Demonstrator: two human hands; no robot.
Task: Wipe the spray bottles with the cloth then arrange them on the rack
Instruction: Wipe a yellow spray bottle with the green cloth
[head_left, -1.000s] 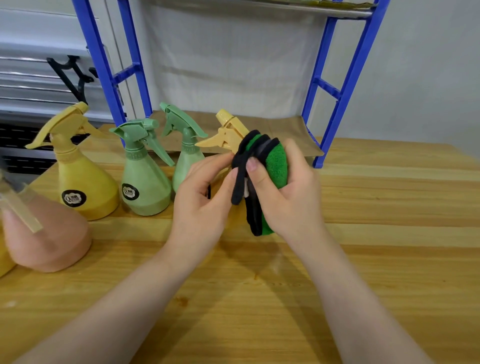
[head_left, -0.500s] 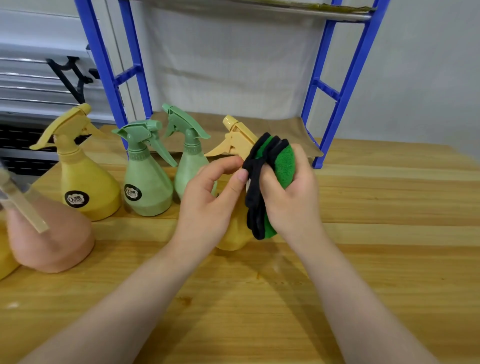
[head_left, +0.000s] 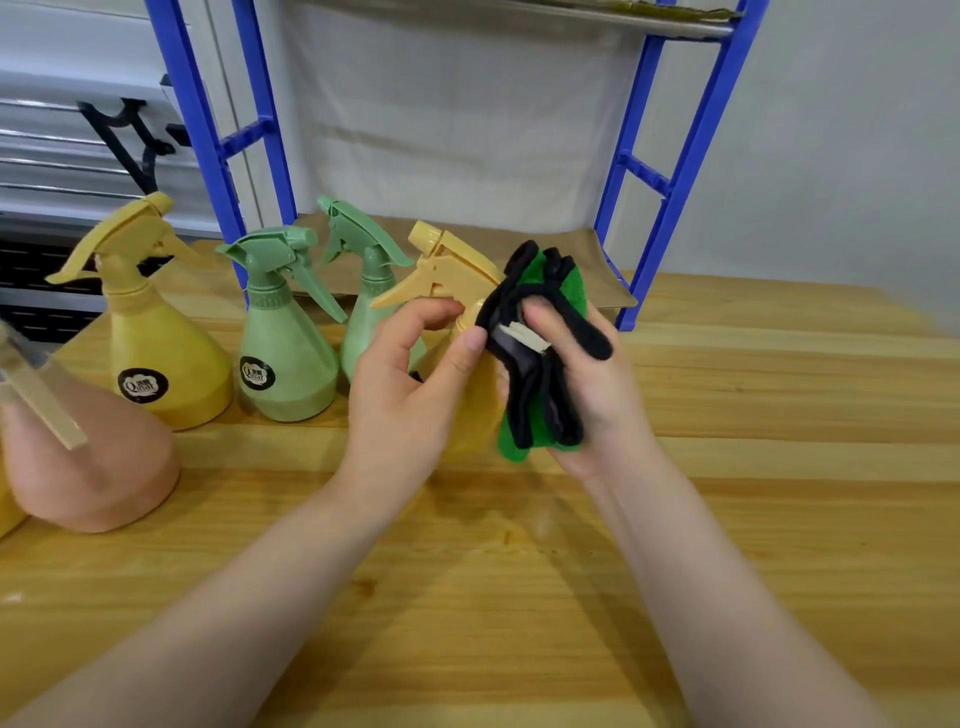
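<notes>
A yellow spray bottle (head_left: 451, 270) stands at the table's middle, its body mostly hidden behind my hands. My left hand (head_left: 410, 395) curls round its neck and body from the left. My right hand (head_left: 597, 384) grips a bunched green cloth with black edging (head_left: 540, 364) and holds it against the bottle's right side. Further left stand two green spray bottles (head_left: 283, 358) (head_left: 363, 291), another yellow spray bottle (head_left: 156, 343) and a pink spray bottle (head_left: 88, 462). The blue rack (head_left: 670, 176) rises behind them, its bottom shelf lined with brown paper.
The wooden table (head_left: 753, 467) stretches bare to the right and towards me. An upper rack shelf (head_left: 597, 13) crosses the top of the view. A black bracket (head_left: 135, 145) hangs on the grey wall at the left. A white sheet hangs behind the rack.
My right hand has turned the cloth and slid it lower along the bottle's right side, showing its white tag. My left hand has shifted up round the neck.
</notes>
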